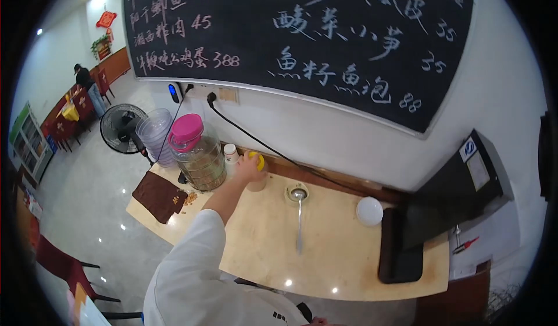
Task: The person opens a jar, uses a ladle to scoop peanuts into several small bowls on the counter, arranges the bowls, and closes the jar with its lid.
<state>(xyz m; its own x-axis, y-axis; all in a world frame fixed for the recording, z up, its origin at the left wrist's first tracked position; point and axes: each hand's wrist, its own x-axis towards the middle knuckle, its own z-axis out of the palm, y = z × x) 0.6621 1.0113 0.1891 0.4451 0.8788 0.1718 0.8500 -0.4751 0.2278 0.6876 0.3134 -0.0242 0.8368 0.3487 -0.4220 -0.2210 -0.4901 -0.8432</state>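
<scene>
Yellow-lidded jar (257, 182) is held near its top by your L hand (249, 168), prob. for control, w/ white bottle (231, 152) beside that hand; can't tell R hand (318, 322) grip.

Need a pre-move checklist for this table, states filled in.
1. Left hand has its fingers on the yellow-lidded jar: ok.
2. Right hand placed safely: cannot tell, not clearly shown.
3. Pink lid on the large jar: ok, in place; tightness unreadable.
4. Tabletop free of spills: not ok, loose bits lie by the brown cloth.
5. Spoon within the table edge: ok, its head is in the small bowl.
6. Black cord off the left hand: ok, runs along the wall.
</scene>
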